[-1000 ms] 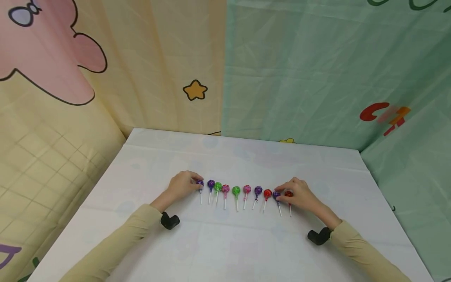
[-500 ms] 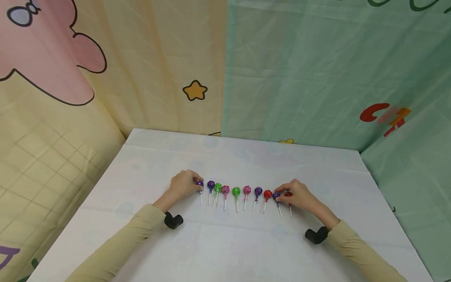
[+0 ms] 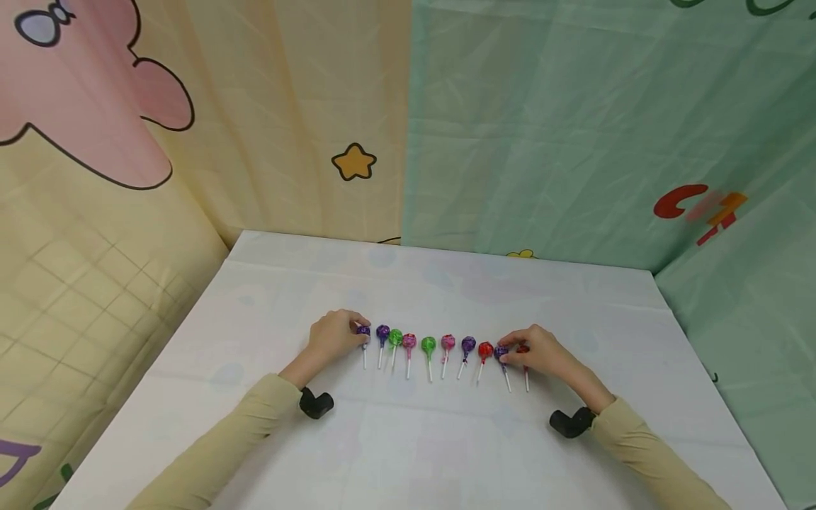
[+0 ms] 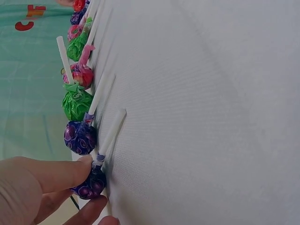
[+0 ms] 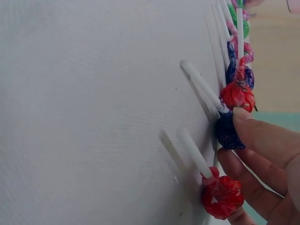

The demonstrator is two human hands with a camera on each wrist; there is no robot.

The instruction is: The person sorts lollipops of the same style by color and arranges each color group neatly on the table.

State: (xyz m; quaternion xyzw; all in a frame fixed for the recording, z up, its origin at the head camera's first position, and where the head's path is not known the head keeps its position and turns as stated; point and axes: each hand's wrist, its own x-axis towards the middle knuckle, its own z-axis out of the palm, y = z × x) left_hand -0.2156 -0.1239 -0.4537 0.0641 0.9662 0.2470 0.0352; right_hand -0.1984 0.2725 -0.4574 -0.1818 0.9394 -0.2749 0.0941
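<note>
A row of wrapped lollipops on white sticks lies across the white table [image 3: 408, 446]. At the row's left end my left hand [image 3: 333, 334] pinches the head of a purple lollipop [image 4: 91, 183] between thumb and fingers. My right hand [image 3: 537, 350] grips another purple lollipop [image 5: 228, 131], second from the right end. Below those fingers sits the end red lollipop [image 5: 222, 197], partly covered by the hand in the head view. Between the hands lie a purple lollipop [image 3: 382, 332], green lollipops [image 3: 428, 345], pink lollipops [image 3: 448, 342] and a red lollipop [image 3: 485, 350].
Behind the table hang a yellow curtain [image 3: 287, 127] and a green curtain [image 3: 542, 127]. A black wrist mount [image 3: 316, 403] sits at the left wrist, and a second black mount [image 3: 571, 423] at the right. All sticks point toward the table's near side.
My left forearm and wrist have shifted slightly to the right, and the right wrist a touch left. Both hands keep their grip, and the row of lollipops stays in place.
</note>
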